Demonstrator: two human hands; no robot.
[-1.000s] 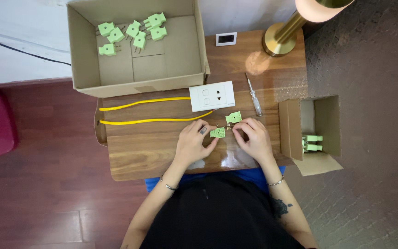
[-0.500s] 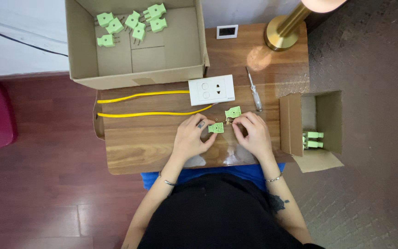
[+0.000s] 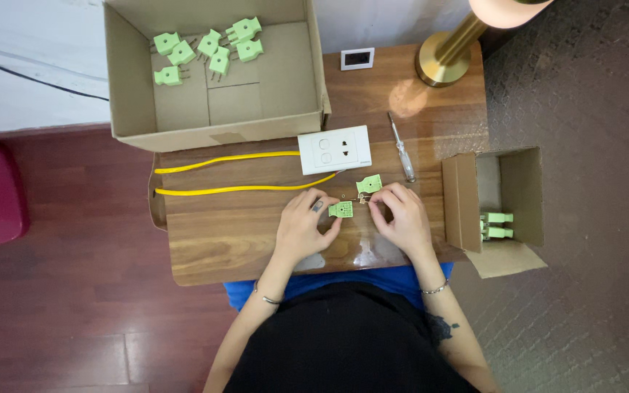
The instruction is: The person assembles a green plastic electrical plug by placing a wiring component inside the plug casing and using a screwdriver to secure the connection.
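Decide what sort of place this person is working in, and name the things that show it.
Probably a room at home used for small assembly work: a low wooden table on wood flooring, a brass lamp base, and cardboard boxes holding green plug pieces.

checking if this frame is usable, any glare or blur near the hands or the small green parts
Head view: lamp glare makes a bright patch on the table and a glossy reflection by the right hand; the left hand and green plug halves are sharp enough, though the tiny parts between the fingers are too small to resolve.
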